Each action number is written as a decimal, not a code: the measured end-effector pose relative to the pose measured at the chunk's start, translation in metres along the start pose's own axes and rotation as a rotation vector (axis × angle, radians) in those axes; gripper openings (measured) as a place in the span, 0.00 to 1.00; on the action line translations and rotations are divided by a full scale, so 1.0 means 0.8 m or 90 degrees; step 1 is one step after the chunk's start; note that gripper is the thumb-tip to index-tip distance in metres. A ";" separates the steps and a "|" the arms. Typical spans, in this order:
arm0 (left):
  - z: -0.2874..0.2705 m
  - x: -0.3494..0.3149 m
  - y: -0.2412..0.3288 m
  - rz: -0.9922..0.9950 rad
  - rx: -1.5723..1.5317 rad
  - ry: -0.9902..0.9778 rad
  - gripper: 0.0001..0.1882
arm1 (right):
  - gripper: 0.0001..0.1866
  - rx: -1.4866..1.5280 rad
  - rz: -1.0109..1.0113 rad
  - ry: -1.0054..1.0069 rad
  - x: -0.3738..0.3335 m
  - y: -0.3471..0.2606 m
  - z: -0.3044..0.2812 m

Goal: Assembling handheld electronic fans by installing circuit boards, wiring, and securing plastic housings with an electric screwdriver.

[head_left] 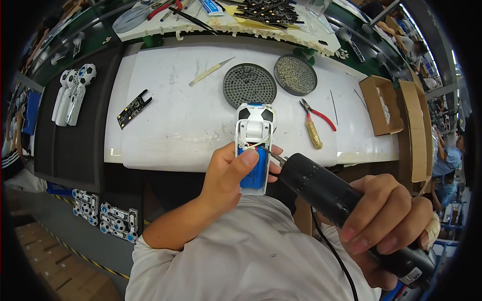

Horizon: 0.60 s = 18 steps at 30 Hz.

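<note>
My left hand [228, 173] is closed around a white handheld device [255, 131] with a black-and-white football-patterned head. Its casing is open toward me, and a blue battery pack [256, 170] and thin wires show inside, with my thumb pressed near the top of the pack. In my right hand [384, 215] is a black electric screwdriver [321, 185], fingers wrapped round its body. The driver's bit reaches the right edge of the device's housing. Whether a screw sits at the tip is too small to tell.
Two round dark trays, one with dark bits [249, 84] and one with small screws [295, 75], lie beyond the device. Red-handled cutters [317, 123], tweezers [212, 71] and a black circuit board [134, 109] rest on the white mat. Cardboard boxes [381, 106] stand right; finished-looking devices [75, 93] lie left.
</note>
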<state>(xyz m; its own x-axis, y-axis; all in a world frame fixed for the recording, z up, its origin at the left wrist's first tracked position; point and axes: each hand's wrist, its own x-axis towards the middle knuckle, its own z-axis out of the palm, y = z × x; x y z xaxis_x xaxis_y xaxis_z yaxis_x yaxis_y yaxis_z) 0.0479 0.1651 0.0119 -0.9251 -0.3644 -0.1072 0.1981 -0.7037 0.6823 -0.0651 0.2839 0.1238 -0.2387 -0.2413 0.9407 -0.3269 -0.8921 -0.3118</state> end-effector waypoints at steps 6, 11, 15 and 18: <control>-0.007 0.002 -0.001 -0.025 0.011 -0.022 0.25 | 0.30 0.011 0.113 -0.092 0.005 0.005 -0.006; 0.002 0.003 0.004 -0.042 -0.028 0.015 0.23 | 0.31 0.010 0.093 -0.073 -0.006 0.011 -0.003; 0.003 0.004 0.007 -0.082 -0.055 0.006 0.22 | 0.30 -0.011 0.070 -0.030 -0.007 0.012 -0.004; 0.000 0.003 0.005 -0.085 -0.071 0.020 0.22 | 0.30 -0.016 0.063 0.007 -0.005 0.012 -0.011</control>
<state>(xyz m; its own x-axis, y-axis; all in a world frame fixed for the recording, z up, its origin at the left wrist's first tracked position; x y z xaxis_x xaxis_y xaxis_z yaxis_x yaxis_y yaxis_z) 0.0464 0.1613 0.0146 -0.9355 -0.2810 -0.2143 0.1112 -0.8096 0.5763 -0.0752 0.2798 0.1161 -0.2813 -0.3233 0.9035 -0.3233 -0.8545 -0.4065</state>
